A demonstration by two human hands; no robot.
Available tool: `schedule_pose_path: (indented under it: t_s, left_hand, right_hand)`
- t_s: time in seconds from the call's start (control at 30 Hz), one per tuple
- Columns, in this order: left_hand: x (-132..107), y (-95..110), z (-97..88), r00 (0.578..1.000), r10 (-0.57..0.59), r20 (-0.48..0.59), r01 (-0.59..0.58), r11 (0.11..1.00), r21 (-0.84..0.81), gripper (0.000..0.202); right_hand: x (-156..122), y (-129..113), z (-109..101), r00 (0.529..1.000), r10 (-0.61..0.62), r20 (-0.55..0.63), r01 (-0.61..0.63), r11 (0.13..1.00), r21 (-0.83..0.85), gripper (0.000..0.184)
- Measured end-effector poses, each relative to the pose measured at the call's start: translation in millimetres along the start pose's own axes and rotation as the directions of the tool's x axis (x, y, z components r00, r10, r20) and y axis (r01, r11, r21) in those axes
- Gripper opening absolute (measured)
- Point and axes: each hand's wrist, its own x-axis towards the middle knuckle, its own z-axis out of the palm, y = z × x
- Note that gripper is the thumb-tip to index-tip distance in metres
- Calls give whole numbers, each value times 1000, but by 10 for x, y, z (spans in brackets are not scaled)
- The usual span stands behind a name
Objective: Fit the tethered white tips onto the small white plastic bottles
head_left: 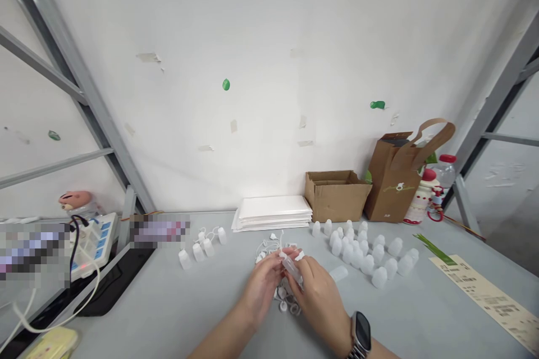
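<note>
A small translucent plastic bottle (292,269) sits tilted between my two hands, with a thin white strap sticking up at its upper end. My left hand (263,283) has its fingers closed around the bottle's upper end. My right hand (318,289) pinches the bottle from the other side, and a white piece (300,256) shows by its fingertips. Beneath and behind both hands lies a pile of white caps with ring straps (283,305), partly hidden. Just right of my right hand, another translucent bottle (338,274) lies on its side.
Many translucent bottles (357,258) stand upside down at right. Several capped bottles (199,251) are at left. White packets (273,212), a cardboard box (337,196) and a brown paper bag (396,179) line the wall. A power strip (99,247) with cables is far left.
</note>
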Motion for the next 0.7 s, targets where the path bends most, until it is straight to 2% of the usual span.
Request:
schedule_pose_path:
  t_s: [0.2,0.43,0.57,0.7]
  left_hand:
    - [-23,35,0,1000,-15,17,15,1000,-8,31]
    - [-13,35,-28,998,-18,55,18,1000,-8,33]
    - [-4,29,-48,997,-6,72,6,1000,-4,34]
    - [5,31,-54,998,2,62,-1,1000,-5,32]
  right_hand:
    - [-14,-14,16,1000,-5,23,5,1000,5,17]
    - [-36,-12,-31,996,83,26,-86,988,127,13]
    - [-31,-26,-41,979,177,103,-195,957,213,15]
    - [10,-54,-73,929,305,209,-359,878,316,19]
